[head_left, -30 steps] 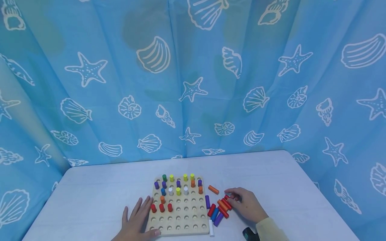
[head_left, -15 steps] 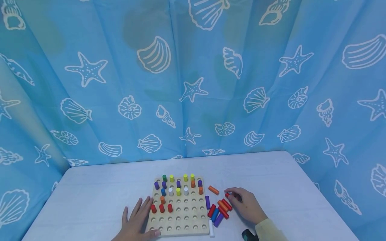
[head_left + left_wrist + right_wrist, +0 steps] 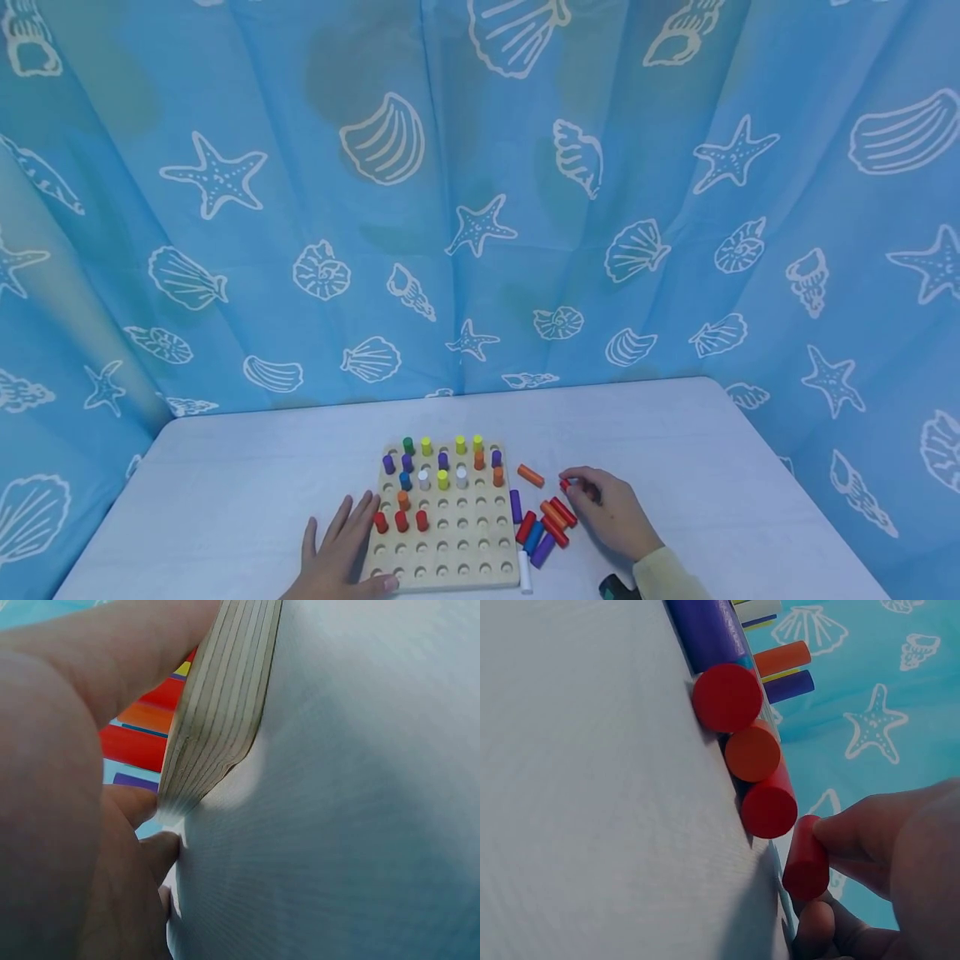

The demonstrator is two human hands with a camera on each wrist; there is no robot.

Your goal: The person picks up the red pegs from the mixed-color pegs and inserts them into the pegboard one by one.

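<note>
A wooden pegboard (image 3: pixel 472 550) with rows of round holes lies on the table, coloured pegs standing in its far and left parts. My left hand (image 3: pixel 337 546) lies at its left side, fingers spread and straight, thumb over the near left corner. In the left wrist view the thumb and fingers (image 3: pixel 161 855) are against the board's edge (image 3: pixel 217 697). Between thumb and fingertips my right hand (image 3: pixel 611 508) pinches a red peg (image 3: pixel 807 859), just beyond a pile of loose pegs. That pile holds red pegs (image 3: pixel 555 531), an orange peg, a blue peg (image 3: pixel 534 537) and a purple peg (image 3: pixel 543 550).
Apart from the pile, an orange peg (image 3: pixel 531 476) lies beyond it, a purple peg (image 3: pixel 515 506) beside the board's right edge, and a white peg (image 3: pixel 525 572) near its front right corner. Behind the white-covered table (image 3: pixel 285 450) hangs a blue shell-patterned curtain (image 3: pixel 480 283).
The red peg in my right hand has come away from the far end of the pile, and more of it shows between the fingertips. My left hand stays at the board.
</note>
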